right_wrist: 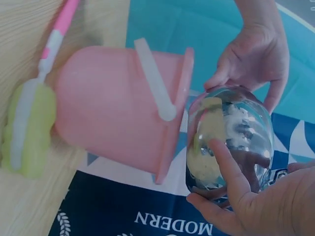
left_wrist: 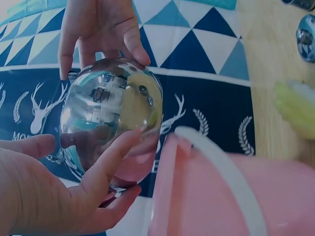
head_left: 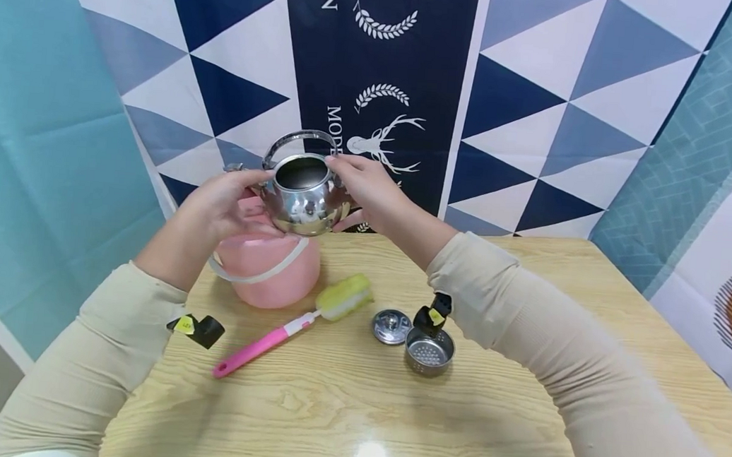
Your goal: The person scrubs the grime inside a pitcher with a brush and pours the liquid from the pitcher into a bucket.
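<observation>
Both hands hold a shiny steel teapot (head_left: 309, 207) up in the air, beside and partly above a pink bucket (head_left: 270, 275). The teapot's mouth is uncovered and tips toward the head camera; its hoop handle stands up behind. My left hand (head_left: 216, 207) grips the left side near the spout, thumb at the rim. On the other side my right hand (head_left: 371, 192) has its thumb at the rim and its fingers spread along the body. In the left wrist view the rounded base of the teapot (left_wrist: 110, 118) shows between the hands.
A bottle brush with a pink handle (head_left: 262, 349) and yellow sponge head (head_left: 343, 298) lies before the bucket. Right of it are a small steel lid (head_left: 391, 327) and a perforated strainer cup (head_left: 429, 355) on the wooden table (head_left: 301, 422). A patterned cloth hangs behind.
</observation>
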`<action>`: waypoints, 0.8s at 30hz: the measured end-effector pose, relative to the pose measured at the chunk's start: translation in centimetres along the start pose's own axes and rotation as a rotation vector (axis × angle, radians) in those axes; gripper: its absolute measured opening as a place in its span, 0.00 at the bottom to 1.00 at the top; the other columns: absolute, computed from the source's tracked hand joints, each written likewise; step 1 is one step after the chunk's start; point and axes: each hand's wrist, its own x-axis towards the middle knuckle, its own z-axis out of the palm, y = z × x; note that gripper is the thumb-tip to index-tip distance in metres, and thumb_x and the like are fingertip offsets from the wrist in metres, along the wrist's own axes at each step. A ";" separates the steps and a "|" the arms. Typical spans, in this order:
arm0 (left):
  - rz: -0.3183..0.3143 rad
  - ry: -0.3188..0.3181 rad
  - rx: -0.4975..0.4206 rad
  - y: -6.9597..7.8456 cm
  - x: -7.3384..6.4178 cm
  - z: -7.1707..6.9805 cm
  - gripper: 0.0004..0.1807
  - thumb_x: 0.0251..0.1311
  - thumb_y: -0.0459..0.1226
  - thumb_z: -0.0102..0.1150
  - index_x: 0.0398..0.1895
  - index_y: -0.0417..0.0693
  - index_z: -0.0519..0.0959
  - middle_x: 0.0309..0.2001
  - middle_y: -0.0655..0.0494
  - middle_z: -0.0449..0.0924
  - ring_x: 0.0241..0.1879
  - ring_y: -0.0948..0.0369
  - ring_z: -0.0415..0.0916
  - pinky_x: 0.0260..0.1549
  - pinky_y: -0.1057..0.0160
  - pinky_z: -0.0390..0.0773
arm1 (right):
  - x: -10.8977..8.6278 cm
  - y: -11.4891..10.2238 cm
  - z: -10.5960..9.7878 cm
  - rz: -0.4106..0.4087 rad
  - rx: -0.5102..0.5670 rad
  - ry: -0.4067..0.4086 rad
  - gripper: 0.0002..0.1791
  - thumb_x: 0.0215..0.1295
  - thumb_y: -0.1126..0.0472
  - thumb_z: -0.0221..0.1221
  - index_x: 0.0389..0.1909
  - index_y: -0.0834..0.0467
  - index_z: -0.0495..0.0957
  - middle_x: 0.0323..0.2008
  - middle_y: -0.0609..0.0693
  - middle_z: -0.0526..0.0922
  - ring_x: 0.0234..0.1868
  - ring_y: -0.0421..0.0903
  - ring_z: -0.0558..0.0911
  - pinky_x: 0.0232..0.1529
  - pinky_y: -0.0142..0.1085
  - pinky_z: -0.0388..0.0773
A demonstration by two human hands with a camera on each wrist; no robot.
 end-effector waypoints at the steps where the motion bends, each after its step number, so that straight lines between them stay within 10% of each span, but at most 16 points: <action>1: 0.005 0.000 0.014 0.1 0.0 -0.2 0.14 0.66 0.41 0.59 0.44 0.47 0.64 0.53 0.51 0.67 0.67 0.52 0.61 0.59 0.37 0.62 | 0.2 -0.1 0.2 0.001 -0.003 0.000 0.30 0.74 0.47 0.51 0.73 0.49 0.61 0.64 0.51 0.68 0.48 0.55 0.80 0.34 0.53 0.82; 24: -0.015 0.070 0.148 2.5 3.1 -2.4 0.19 0.66 0.49 0.57 0.43 0.46 0.63 0.48 0.54 0.66 0.51 0.58 0.69 0.51 0.41 0.71 | 3.7 -0.3 2.5 -0.020 -0.019 0.038 0.28 0.70 0.49 0.57 0.69 0.48 0.67 0.64 0.47 0.71 0.61 0.50 0.74 0.36 0.53 0.82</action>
